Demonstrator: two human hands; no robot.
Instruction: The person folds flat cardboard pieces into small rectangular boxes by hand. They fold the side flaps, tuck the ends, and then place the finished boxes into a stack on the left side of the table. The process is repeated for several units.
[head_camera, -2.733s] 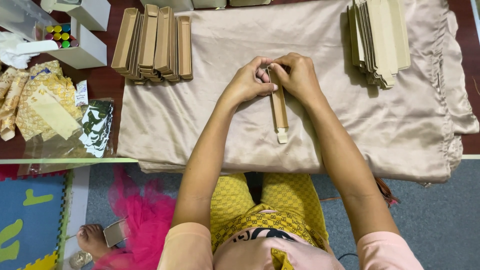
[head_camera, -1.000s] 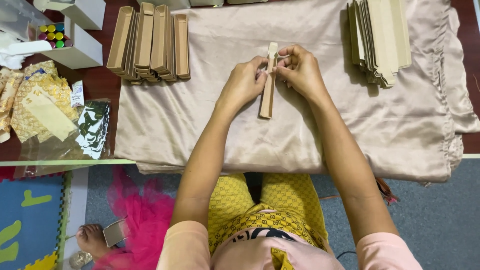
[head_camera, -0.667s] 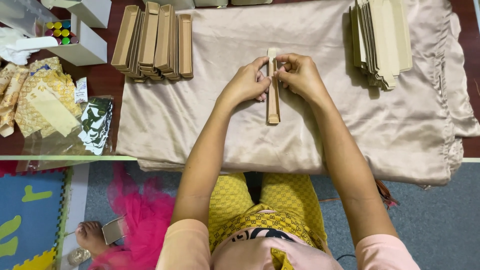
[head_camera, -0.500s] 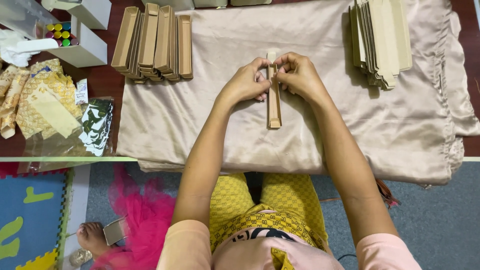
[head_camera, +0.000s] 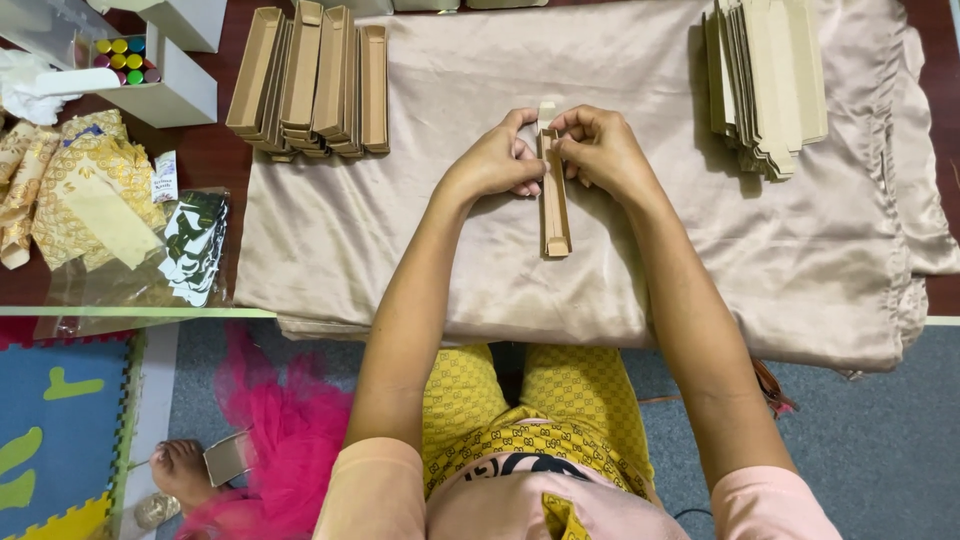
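A dark wooden bench is carrying a wide beige satin cloth, which is giving the cardboard a soft, clean surface. At the cloth's far right a stack of flat, unfolded tan cardboard blanks is lying; at its far left a row of folded long tan cardboard trays is sitting, kept apart from the blanks. In the middle, a long narrow tan cardboard box is lying lengthwise on the cloth. The left hand and right hand are pinching its far end from either side, fingers curled closed around it, steadying the walls while an end flap is standing up.
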